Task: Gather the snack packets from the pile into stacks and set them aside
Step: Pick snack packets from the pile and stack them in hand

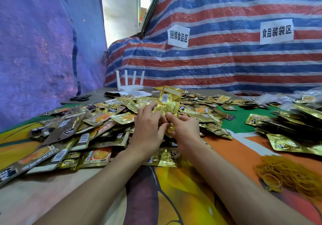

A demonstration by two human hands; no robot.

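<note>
Grips first. The left grip (149, 125) has its fingers curled close round the lower left edge of a gold packet (169, 102). The right grip (185, 128) is a narrow pinch, thumb and fingers on the packet's lower right edge. The packet stands upright between the two, barcode side toward the camera, over the pile at 12 o'clock from the wrists. Cannot tell whether one packet or a thin bundle is held.

Counts.
- Forearms: two, bare, entering from 6 o'clock.
- Pile of loose packets (97, 120): one, gold and brown, too many to count. It sprawls from 9 o'clock across to 1 o'clock on the tabletop (174, 190), which carries a bright printed cloth.
- Second heap of packets (287, 120): one, at 3 o'clock, apart from the pile.
- Rubber bands (289, 174): one tangled mound at 4 o'clock.
- Router (129, 85): one, four antennas, at the far edge toward 11 o'clock.
- Scissors (80, 98): one pair, at 10 o'clock.
- Paper signs (178, 36): two, on the striped tarp (226, 64).
- Blue tarp (43, 50): one, at 9 o'clock.
</note>
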